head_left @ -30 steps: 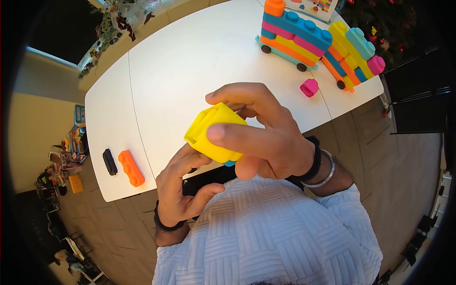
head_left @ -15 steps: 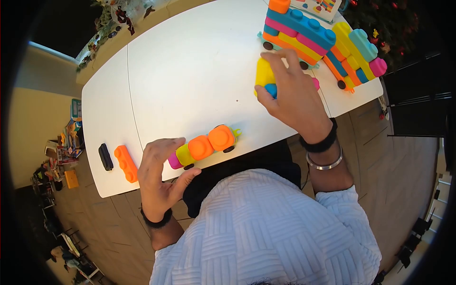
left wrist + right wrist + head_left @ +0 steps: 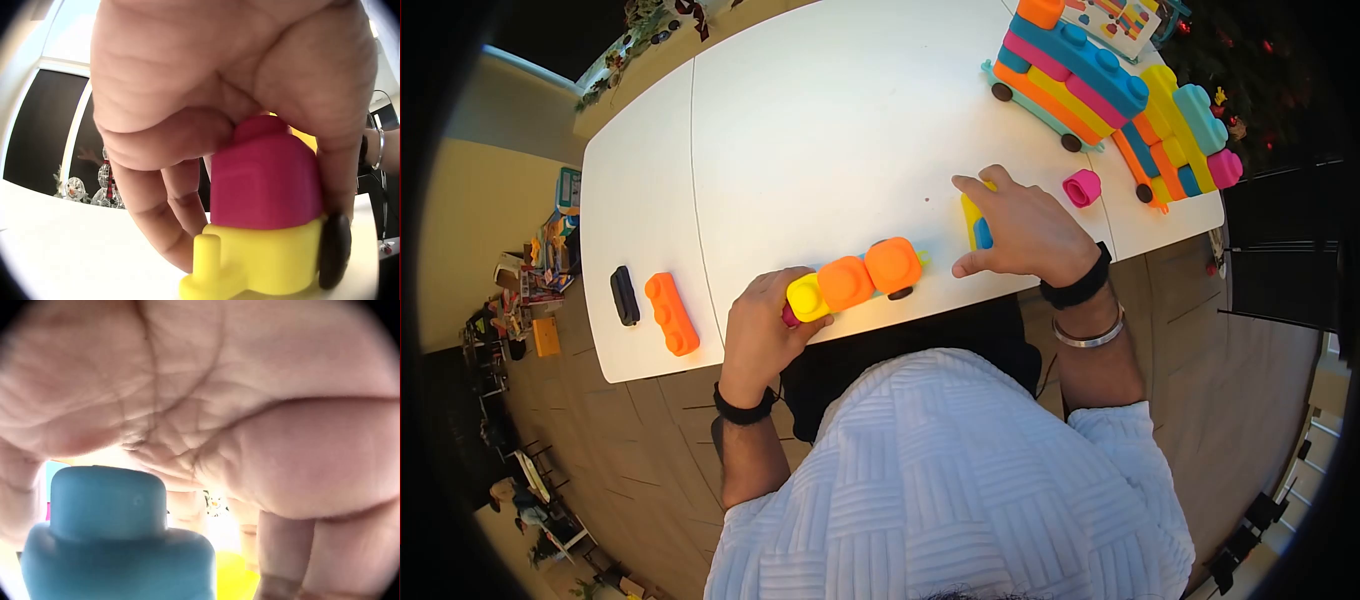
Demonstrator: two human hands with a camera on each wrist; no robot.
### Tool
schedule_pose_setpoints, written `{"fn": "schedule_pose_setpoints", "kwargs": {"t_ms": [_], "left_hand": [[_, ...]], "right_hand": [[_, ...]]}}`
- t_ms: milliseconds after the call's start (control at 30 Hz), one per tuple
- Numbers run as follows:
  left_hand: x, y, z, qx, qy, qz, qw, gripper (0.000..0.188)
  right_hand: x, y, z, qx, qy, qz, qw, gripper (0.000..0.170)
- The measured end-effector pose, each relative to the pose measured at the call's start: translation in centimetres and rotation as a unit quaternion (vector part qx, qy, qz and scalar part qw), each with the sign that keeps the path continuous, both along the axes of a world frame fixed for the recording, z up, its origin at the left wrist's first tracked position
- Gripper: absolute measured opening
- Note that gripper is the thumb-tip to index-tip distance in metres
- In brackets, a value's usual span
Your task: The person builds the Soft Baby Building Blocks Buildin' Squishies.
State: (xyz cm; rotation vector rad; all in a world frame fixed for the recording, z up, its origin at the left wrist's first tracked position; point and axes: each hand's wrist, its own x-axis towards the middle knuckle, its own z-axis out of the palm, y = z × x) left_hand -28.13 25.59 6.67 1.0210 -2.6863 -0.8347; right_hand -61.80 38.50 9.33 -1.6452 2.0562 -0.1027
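Note:
My left hand grips the left end of a small toy block car near the table's front edge. Fingers and thumb lie on either side of its magenta block and yellow wheeled base. A yellow block tops that end, and two orange blocks continue the row rightward. Over a blue block and a yellow block, my right hand is spread, thumb apart from the fingers. From the right wrist, the blue block stands close under the palm.
A long orange block and a black object lie at the table's left. A magenta block sits beyond my right hand. Two tall wheeled block builds stand at the back right, near a picture card.
The yellow piece first held up in my right hand was lowered to the table. My right hand has since come nearer. My left hand has closed round the car's end, where a yellow block now shows.

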Motion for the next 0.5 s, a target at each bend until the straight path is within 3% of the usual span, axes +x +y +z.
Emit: {"fn": "schedule_pose_setpoints", "kwargs": {"t_ms": [133,200,233,300,333,400,500], "left_hand": [[0.0,-2.0,0.6,-0.008,0.003,0.041,0.999,0.051],[0.3,-3.4,1.2,-0.032,0.001,0.064,0.997,0.052],[0.3,-4.2,1.4,-0.046,0.015,0.067,0.997,0.051],[0.2,-6.1,1.6,-0.032,0.016,0.083,0.996,0.050],[0.2,-7.1,1.7,-0.018,0.016,0.098,0.995,0.049],[-0.4,-8.9,1.5,-0.030,0.033,0.089,0.995,0.046],[-2.1,-11.1,1.5,0.053,0.087,0.101,0.990,0.040]], "right_hand": [[-0.3,0.4,0.2,-0.012,0.011,0.001,1.000,0.110],[-0.6,0.8,0.6,-0.116,-0.016,-0.031,0.993,0.098],[-1.0,0.9,0.7,-0.116,-0.015,-0.031,0.993,0.098],[-2.3,0.7,1.0,-0.256,0.030,-0.090,0.962,0.084],[-3.2,0.6,1.0,-0.258,0.032,-0.087,0.962,0.084],[-5.5,0.3,0.9,-0.387,0.207,-0.104,0.893,0.070],[-9.6,-0.4,1.9,-0.434,0.263,-0.138,0.850,0.067]]}}
